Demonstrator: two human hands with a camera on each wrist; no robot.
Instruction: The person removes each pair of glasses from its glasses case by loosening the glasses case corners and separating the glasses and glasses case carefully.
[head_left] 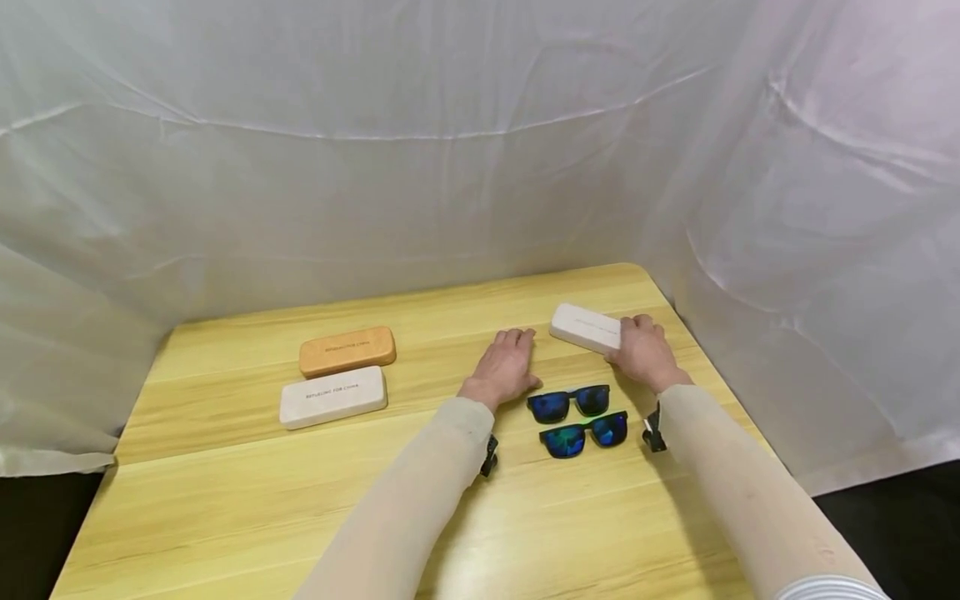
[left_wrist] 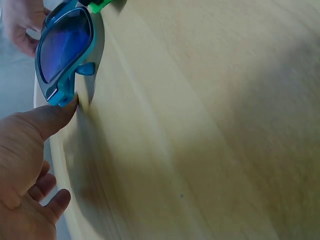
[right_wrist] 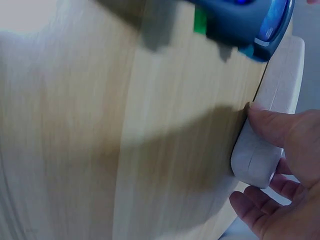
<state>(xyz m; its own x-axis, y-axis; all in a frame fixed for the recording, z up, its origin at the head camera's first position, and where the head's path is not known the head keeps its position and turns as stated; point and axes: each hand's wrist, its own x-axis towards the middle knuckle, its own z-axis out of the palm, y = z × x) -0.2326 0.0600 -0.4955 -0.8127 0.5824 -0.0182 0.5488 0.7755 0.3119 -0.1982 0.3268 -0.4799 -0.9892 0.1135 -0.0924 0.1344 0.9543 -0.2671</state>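
Note:
My right hand grips the near end of a white glasses case at the table's far right. In the right wrist view the thumb lies on one side of the case and the fingers curl round the other. My left hand rests flat on the table, fingers straight, just left of two pairs of black sunglasses with blue-green lenses: the upper pair and the lower pair. In the left wrist view the thumb is almost at a corner of the upper pair.
An orange case and another white case lie shut at the left of the wooden table. White sheeting hangs behind and to the right. The table's right edge is close to the right hand.

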